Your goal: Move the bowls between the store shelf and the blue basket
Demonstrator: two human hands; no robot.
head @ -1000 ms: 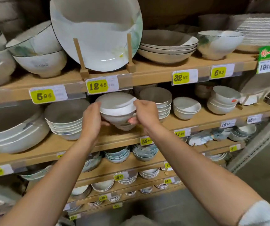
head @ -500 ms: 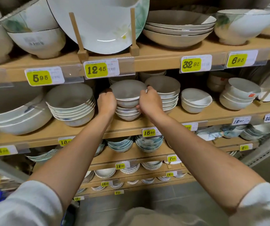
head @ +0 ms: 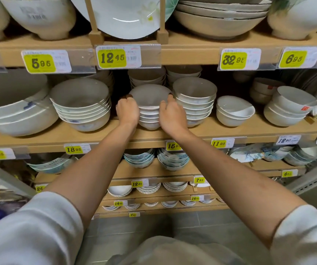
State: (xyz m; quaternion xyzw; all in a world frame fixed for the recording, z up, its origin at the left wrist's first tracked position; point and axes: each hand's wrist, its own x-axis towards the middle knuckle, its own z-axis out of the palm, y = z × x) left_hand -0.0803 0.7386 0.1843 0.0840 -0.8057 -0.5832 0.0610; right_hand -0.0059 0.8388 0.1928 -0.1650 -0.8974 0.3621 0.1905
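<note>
1. On the middle store shelf (head: 96, 136), in the head view, the stack of bowls (head: 149, 111) stands upright straight ahead, between both hands and equally near each.
2. The left hand (head: 128, 111) and right hand (head: 170, 113) curl round its opposite sides, gripping near the top rim.
3. Count: one held stack of roughly five nested bowls, and two hands.

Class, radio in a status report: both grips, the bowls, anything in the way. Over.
Left grip and right grip clasp the bowl stack. Stack sits on shelf. Taller stack close beside right grip.
</note>
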